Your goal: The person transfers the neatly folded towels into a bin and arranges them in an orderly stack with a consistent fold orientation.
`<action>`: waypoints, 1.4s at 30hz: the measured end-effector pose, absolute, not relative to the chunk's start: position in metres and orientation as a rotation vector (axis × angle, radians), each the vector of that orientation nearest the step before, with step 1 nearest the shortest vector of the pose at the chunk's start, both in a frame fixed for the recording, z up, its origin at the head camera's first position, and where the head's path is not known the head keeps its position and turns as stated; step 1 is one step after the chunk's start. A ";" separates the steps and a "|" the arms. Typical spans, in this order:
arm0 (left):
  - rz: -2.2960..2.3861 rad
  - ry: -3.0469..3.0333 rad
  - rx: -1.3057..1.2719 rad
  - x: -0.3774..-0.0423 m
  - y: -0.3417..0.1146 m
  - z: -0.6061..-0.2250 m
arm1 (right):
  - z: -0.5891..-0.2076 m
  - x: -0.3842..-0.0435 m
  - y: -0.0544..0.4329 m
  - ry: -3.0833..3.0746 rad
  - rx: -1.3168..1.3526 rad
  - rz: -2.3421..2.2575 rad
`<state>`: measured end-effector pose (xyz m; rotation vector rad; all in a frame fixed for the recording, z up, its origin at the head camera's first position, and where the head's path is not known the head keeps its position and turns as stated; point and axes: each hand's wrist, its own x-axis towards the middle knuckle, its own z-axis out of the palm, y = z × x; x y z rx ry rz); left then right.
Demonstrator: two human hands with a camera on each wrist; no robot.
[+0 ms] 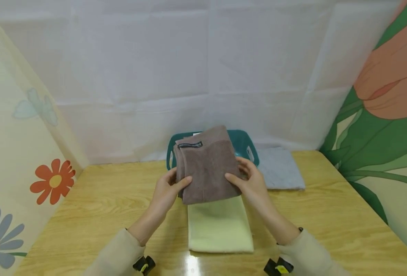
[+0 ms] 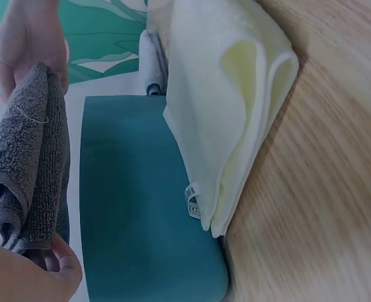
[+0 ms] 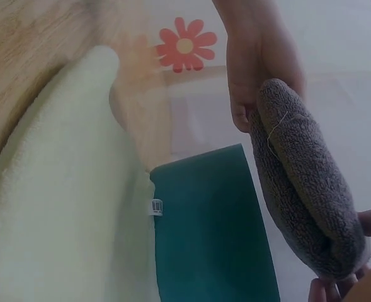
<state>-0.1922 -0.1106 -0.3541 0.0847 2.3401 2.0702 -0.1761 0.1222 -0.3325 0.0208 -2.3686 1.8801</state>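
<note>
Both hands hold up a folded brown-grey towel [image 1: 208,172] with a small dark zigzag-like label strip near its upper left corner. My left hand [image 1: 169,191] pinches its left edge, thumb on the near face; my right hand [image 1: 253,184] pinches the right edge the same way. In the left wrist view the towel [image 2: 31,163] shows its thick folded layers and a loose thread. Below it, a folded pale yellow towel [image 1: 220,228] lies on the table. Behind stands a teal basket [image 1: 249,142], partly hidden by the raised towel.
A folded light grey towel [image 1: 280,168] lies right of the basket on the wooden table [image 1: 120,199]. A white cloth [image 1: 155,57] hangs behind. Panels painted with flowers stand at left and right. A small white tag [image 3: 156,207] sticks out from the yellow towel.
</note>
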 end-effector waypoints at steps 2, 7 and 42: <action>2.061 2.334 0.080 -0.194 -0.110 -0.352 | -0.331 -0.179 0.123 -2.386 0.019 1.853; 2.037 2.314 0.050 -0.196 -0.111 -0.350 | -0.328 -0.184 0.123 -2.445 0.007 1.788; 1.980 2.383 0.066 -0.244 -0.104 -0.342 | -0.324 -0.235 0.139 -2.586 0.066 1.555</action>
